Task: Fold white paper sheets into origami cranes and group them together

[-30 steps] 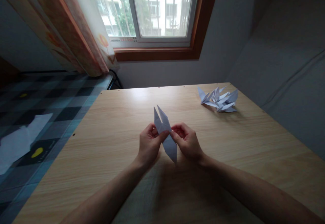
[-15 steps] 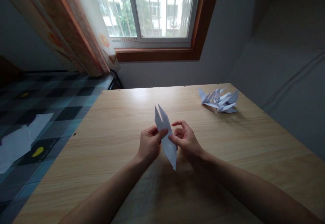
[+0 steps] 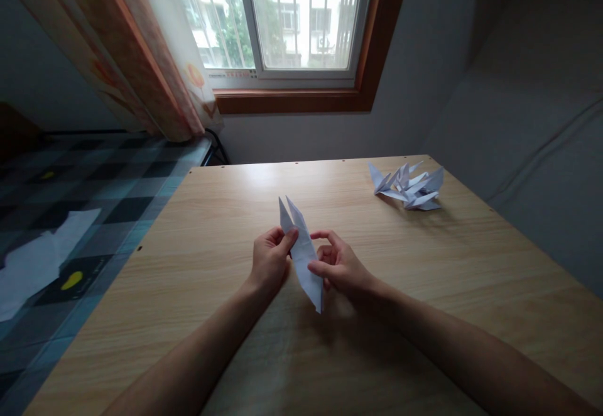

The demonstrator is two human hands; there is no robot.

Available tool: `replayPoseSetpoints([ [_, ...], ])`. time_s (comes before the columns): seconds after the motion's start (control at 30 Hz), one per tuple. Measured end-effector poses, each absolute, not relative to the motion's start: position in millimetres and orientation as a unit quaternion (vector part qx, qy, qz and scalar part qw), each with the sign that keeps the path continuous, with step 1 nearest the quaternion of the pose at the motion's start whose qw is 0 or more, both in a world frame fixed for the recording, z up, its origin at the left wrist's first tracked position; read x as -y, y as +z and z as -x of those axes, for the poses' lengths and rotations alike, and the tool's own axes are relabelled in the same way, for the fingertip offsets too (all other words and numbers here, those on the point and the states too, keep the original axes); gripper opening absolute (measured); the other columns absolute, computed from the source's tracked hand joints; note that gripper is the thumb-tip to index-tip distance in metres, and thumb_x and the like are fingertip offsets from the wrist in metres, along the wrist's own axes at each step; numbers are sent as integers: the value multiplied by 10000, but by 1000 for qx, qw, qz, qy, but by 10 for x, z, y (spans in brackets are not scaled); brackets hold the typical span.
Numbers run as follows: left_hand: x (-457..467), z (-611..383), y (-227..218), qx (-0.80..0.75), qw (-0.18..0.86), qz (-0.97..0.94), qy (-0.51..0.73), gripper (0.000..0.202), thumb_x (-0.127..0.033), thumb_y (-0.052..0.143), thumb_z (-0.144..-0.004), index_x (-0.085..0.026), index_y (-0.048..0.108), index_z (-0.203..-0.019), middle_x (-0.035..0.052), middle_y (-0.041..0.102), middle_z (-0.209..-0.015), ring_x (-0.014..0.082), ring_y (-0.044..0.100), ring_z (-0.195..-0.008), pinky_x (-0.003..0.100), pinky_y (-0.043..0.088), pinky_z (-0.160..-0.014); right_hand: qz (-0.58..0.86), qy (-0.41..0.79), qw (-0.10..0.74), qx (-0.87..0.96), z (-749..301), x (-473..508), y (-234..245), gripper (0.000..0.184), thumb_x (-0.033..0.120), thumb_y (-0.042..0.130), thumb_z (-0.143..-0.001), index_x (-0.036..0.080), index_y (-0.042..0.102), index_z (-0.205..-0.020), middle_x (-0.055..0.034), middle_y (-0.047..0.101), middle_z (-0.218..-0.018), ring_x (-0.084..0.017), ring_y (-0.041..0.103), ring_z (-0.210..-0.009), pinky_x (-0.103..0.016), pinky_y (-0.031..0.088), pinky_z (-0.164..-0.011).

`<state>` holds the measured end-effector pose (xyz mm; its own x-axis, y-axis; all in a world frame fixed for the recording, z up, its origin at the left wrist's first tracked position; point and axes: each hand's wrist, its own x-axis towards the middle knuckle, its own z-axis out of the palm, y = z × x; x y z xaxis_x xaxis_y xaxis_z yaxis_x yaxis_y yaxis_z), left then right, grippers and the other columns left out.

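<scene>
A folded white paper (image 3: 304, 259), long and narrow, is held at a slant above the wooden table. Two slim points stick up at its far end, with a slit between them; its near end tapers to a tip. My left hand (image 3: 272, 256) pinches its left edge just below the slit, thumb on top and fingers behind. On the right edge, lower down, my right hand (image 3: 343, 265) grips the paper between thumb and curled fingers, the index finger bent beside it. The fingertips behind the paper are partly hidden.
Several folded white paper cranes (image 3: 409, 186) lie bunched at the table's (image 3: 211, 227) far right. Left of the table, loose white paper sheets (image 3: 32, 265) rest on a checked bed cover (image 3: 127, 180). A window (image 3: 301, 20) and a curtain (image 3: 155, 58) are beyond.
The folded paper has shifted slightly left along with my left hand. My right thumb has moved a little lower on the paper's right edge.
</scene>
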<state>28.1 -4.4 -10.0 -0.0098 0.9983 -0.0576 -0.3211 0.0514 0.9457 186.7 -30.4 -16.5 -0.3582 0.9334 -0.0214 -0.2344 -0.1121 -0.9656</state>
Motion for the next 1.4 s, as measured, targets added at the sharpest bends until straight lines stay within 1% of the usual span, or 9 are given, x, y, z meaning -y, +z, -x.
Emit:
replayPoseSetpoints([
  [0.17,134,-336,-67,-394,648,-427,492,329,-381,805,-677,-108,632,-742,41,667,-658,154,609,-554,288,498,-548,378,586,518,496,-1870,280,-124,293,331,703,-771,194,529,-963,88,522,-585,-83,527,-454,-196,446,-421],
  [0.4,175,-343,-3,-382,615,-447,525,411,-272,757,-716,-218,506,-1037,-17,686,-721,135,611,-551,245,480,-537,368,574,558,472,-1913,249,-87,300,270,692,-744,225,461,-929,116,502,-559,-77,481,-414,-186,391,-395],
  [0.47,157,-316,-18,-375,603,-477,518,297,-242,717,-719,-193,590,-983,21,696,-817,154,637,-650,269,503,-596,374,558,565,479,-1938,232,-94,232,271,678,-752,215,483,-863,95,514,-589,-76,491,-445,-196,407,-424],
  [0.53,132,-284,-56,-366,601,-512,492,146,-198,664,-698,-153,685,-835,62,692,-891,192,647,-775,294,514,-665,380,544,567,488,-1963,217,-99,152,268,654,-764,200,527,-814,71,531,-612,-80,504,-485,-205,418,-459],
  [0.63,105,-248,-123,-348,622,-531,459,234,-141,592,-620,-148,749,-794,76,696,-949,222,639,-860,312,509,-721,386,539,569,487,-1988,205,-108,80,261,607,-778,192,607,-820,52,552,-617,-89,499,-520,-213,412,-493],
  [0.73,110,-249,-152,-346,650,-504,452,349,-123,599,-594,-158,750,-907,60,717,-888,202,648,-801,303,498,-707,390,549,568,473,-2001,200,-130,101,240,585,-755,191,656,-807,35,591,-648,-101,515,-562,-228,427,-541],
  [0.83,132,-268,-137,-359,651,-487,459,342,-127,661,-606,-152,738,-938,56,727,-851,183,653,-749,289,494,-680,391,557,565,467,-2013,194,-154,142,195,581,-701,194,683,-800,22,636,-694,-121,545,-621,-239,439,-585],
  [1.17,125,-277,-105,-368,612,-515,474,227,-276,764,-679,-158,770,-871,83,737,-929,195,669,-789,293,521,-712,376,564,561,475,-2014,200,-132,170,156,650,-644,193,668,-810,9,673,-736,-143,599,-676,-244,469,-618],
  [1.4,138,-313,-106,-397,572,-511,504,223,-339,805,-660,-142,752,-749,55,724,-739,159,626,-676,268,501,-650,360,558,559,496,-1976,209,-204,211,287,795,-663,184,649,-775,4,654,-741,-135,605,-671,-259,497,-638],
])
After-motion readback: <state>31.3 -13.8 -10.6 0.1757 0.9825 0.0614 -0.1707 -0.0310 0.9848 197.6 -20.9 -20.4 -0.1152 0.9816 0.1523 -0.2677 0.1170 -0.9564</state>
